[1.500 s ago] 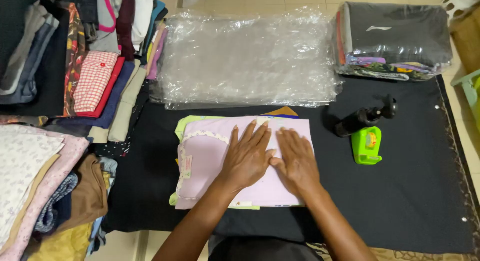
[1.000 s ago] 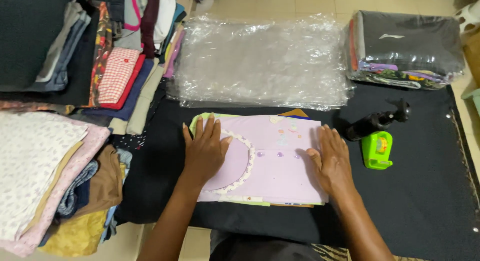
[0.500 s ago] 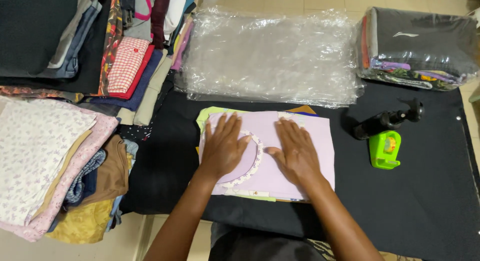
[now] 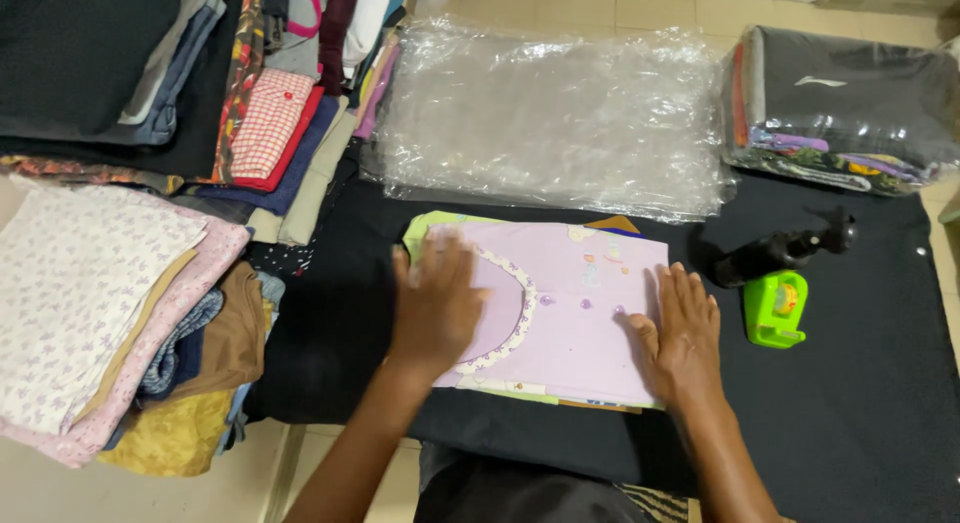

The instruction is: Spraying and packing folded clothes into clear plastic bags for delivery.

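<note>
An empty clear plastic bag (image 4: pixel 550 118) lies beyond both hands; a clear-wrapped pack of dark folded clothes (image 4: pixel 850 108) sits beyond the right hand (image 4: pixel 685 338).

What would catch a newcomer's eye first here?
Two bare hands, left hand and right hand, press flat on a folded lilac garment with lace-trimmed neckline at the centre of the black cloth. Behind it lies a crinkled clear plastic bag; a bright green tape dispenser sits right.

We are viewing a folded lilac garment (image 4: pixel 585 318) lying flat on the black cloth. Its lace-trimmed neckline is facing up, over green and orange layers.
</note>
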